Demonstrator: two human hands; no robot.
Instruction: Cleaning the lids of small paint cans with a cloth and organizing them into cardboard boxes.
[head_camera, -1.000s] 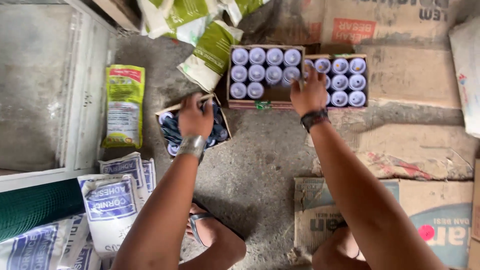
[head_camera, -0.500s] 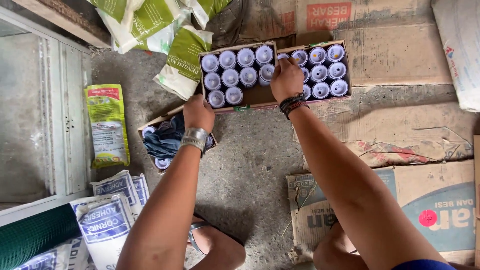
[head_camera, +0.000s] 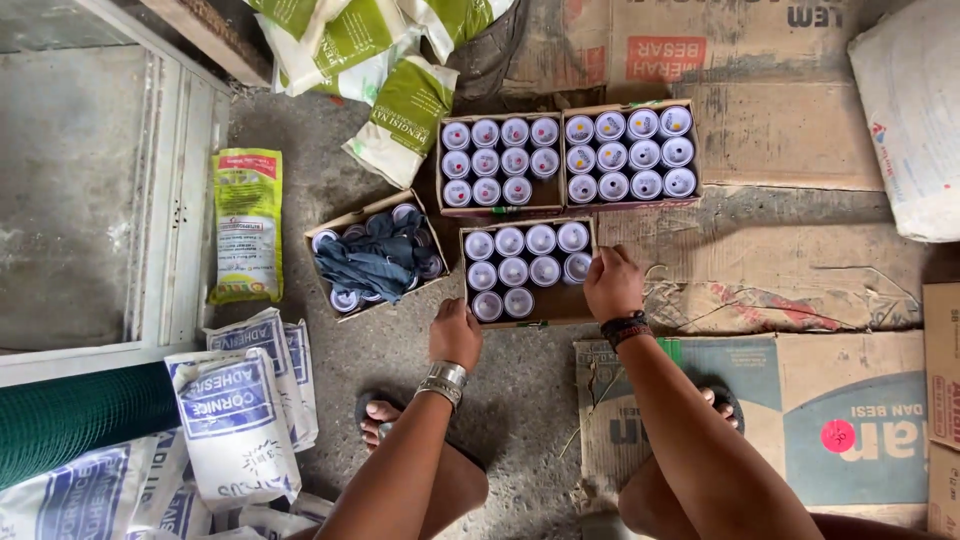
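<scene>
An open cardboard box (head_camera: 556, 309) holding several white-capped spray cans (head_camera: 513, 270) lies on the concrete floor in front of me. My left hand (head_camera: 455, 335), a metal bracelet on its wrist, grips the box's near left corner. My right hand (head_camera: 612, 283), with a dark wristband, has its fingers curled over the box's right edge beside the last can. Two more boxes of the same cans stand side by side behind it, the left box (head_camera: 500, 165) and the right box (head_camera: 628, 155).
A fourth box (head_camera: 375, 255) to the left holds cans under a blue cloth. Green-and-white sacks (head_camera: 400, 105) lie at the back, white-and-blue sacks (head_camera: 235, 405) and a green mesh roll (head_camera: 70, 420) at the near left. Flattened cardboard (head_camera: 800, 290) covers the right. My sandalled feet (head_camera: 375, 415) rest below.
My left hand has left the box with the blue cloth and my right hand has left the far boxes. Both now hold a third box of cans that lies nearer to me.
</scene>
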